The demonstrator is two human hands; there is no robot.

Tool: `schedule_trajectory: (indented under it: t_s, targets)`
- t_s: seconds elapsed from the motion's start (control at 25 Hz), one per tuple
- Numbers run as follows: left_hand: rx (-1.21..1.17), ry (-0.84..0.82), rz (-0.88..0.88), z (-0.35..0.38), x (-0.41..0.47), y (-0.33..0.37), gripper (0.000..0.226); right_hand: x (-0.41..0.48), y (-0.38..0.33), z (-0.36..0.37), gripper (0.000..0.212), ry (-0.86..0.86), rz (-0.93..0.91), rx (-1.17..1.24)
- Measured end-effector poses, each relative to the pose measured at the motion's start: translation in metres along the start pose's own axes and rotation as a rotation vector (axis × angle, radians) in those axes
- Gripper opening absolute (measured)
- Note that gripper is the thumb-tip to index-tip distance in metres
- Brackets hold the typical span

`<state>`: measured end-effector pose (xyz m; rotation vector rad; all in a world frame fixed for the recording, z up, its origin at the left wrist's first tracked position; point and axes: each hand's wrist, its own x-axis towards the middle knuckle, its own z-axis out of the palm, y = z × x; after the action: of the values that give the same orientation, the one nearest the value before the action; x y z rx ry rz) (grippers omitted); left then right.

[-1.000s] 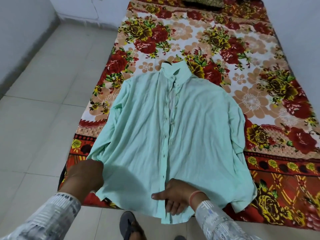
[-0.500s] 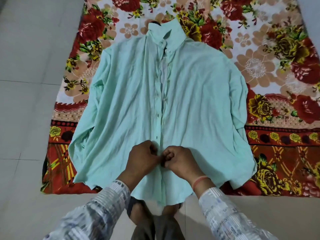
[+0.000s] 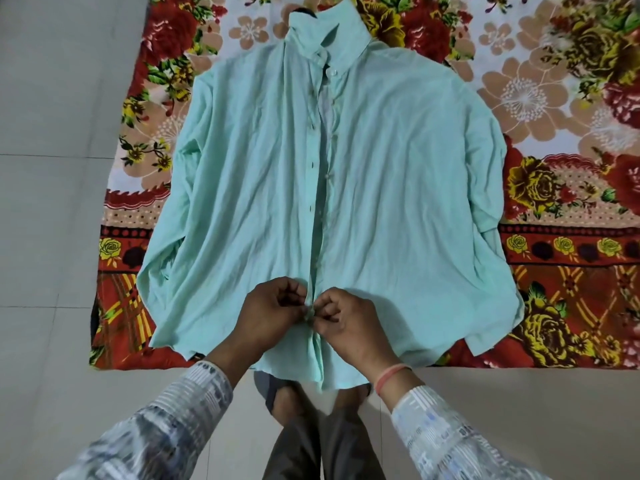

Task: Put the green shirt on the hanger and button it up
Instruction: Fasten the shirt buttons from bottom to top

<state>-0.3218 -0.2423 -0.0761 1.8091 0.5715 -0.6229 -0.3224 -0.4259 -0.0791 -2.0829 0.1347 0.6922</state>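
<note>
Laid flat, front up, on a flowered blanket (image 3: 554,98): green shirt (image 3: 242,168), collar toward the far edge, hem hanging just over the near edge. Spread wide that way, presumably, to keep the two front edges lined up and every button within reach. Only a dark bit of hanger (image 3: 304,12) peeking out behind the collar; rest hidden inside the shirt, so apparently already threaded through the shoulders.

Front strip (image 3: 313,216) still gaping near the chest, pale lining visible in the gap; upper buttons seemingly undone. Closed tidily below the hands, as far as can be told.

Left hand (image 3: 270,313) curled nearly closed, fingertips pinching the left front edge low on the strip. Right hand (image 3: 341,322) likewise curled, thumb and forefinger nipping the opposite edge. Both meeting at one spot, almost touching, most likely working a button through its hole; button itself too small and covered to make out.

Shirt directly under and beyond both hands, most of it stretching away toward the far edge. Sleeves folded along the left and right sides, well apart from the hands.
</note>
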Motion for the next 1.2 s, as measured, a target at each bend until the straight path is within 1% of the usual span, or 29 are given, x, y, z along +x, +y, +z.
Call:
schedule_trajectory:
  t_s: [0.2,0.28,0.32,0.4,0.48,0.56,0.64,0.76,0.84,0.96,1.04,1.2]
  targets:
    - [-0.059,-0.057,0.014,-0.001,-0.002,-0.001,0.027,-0.002,0.002,0.006,0.008,0.077,0.014,0.052]
    - [-0.072,-0.057,0.018,0.001,-0.004,0.000,0.028,-0.002,0.002,0.009,0.005,0.095,0.069,0.123]
    - [-0.072,-0.052,0.021,0.002,-0.005,-0.001,0.028,-0.002,0.001,0.010,0.003,0.109,0.111,0.197]
    - [-0.095,-0.045,0.021,0.003,-0.003,-0.004,0.029,-0.001,-0.002,0.010,0.011,0.141,0.181,0.308]
    - [-0.145,-0.051,0.018,0.001,-0.002,-0.007,0.029,-0.002,-0.005,0.009,0.018,0.146,0.193,0.352]
    - [-0.193,-0.059,0.009,0.001,-0.003,-0.012,0.027,-0.003,-0.008,0.009,0.021,0.118,0.202,0.401]
    - [-0.250,-0.051,-0.003,0.003,-0.007,-0.017,0.019,-0.007,-0.009,0.011,0.021,0.091,0.210,0.434]
    - [-0.387,-0.007,-0.058,0.009,-0.009,-0.019,0.013,-0.007,-0.009,0.013,0.026,0.071,0.220,0.438]
    - [-0.393,0.010,-0.063,0.011,-0.005,-0.016,0.007,-0.002,-0.010,0.013,0.024,0.071,0.221,0.417]
    - [-0.390,0.012,-0.083,0.012,0.001,-0.013,0.016,0.002,-0.011,0.011,0.017,0.088,0.243,0.394]
    - [-0.386,0.009,-0.085,0.014,0.000,-0.013,0.020,0.001,-0.011,0.011,0.020,0.096,0.240,0.364]
    - [-0.345,0.017,-0.038,0.015,-0.001,-0.015,0.021,0.000,-0.008,0.015,0.014,0.104,0.188,0.249]
